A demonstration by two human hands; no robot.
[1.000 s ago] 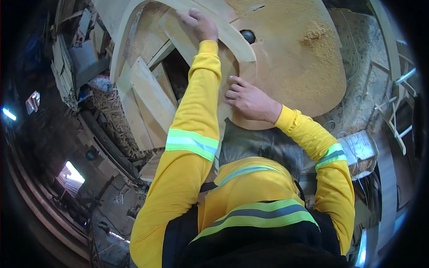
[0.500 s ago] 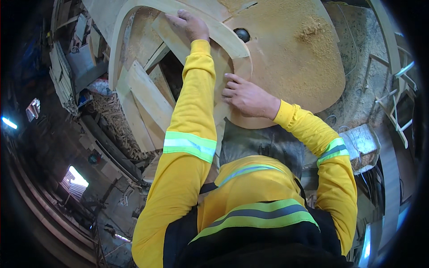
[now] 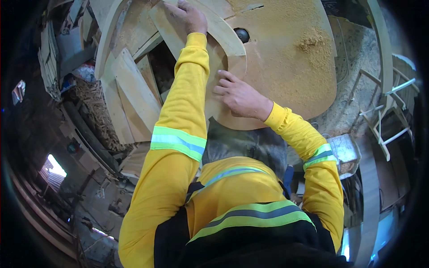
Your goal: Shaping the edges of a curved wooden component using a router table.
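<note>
A pale curved wooden piece (image 3: 223, 35) arcs across a brown machine table (image 3: 290, 80), its squared end just left of a dark round spindle (image 3: 241, 35). Under and inside the curve lies a flat wooden board (image 3: 215, 105). My left hand (image 3: 192, 18) is closed at the curve's inner side, with its fingertips partly cut off by the top of the view. Below the piece's squared end, my right hand (image 3: 243, 96) rests over the board with bent fingers. What those fingers grip is hidden beneath them.
Sawdust (image 3: 313, 40) is heaped on the table's right side. Loose planks (image 3: 134, 80) lean at the left, beside a pile of wood offcuts (image 3: 91, 105). A wooden frame (image 3: 384, 111) stands at the right, near a pale dusty box (image 3: 346, 154).
The curved piece has shifted slightly left against the spindle, and both hands have moved left with it. The whole view has also shifted a little.
</note>
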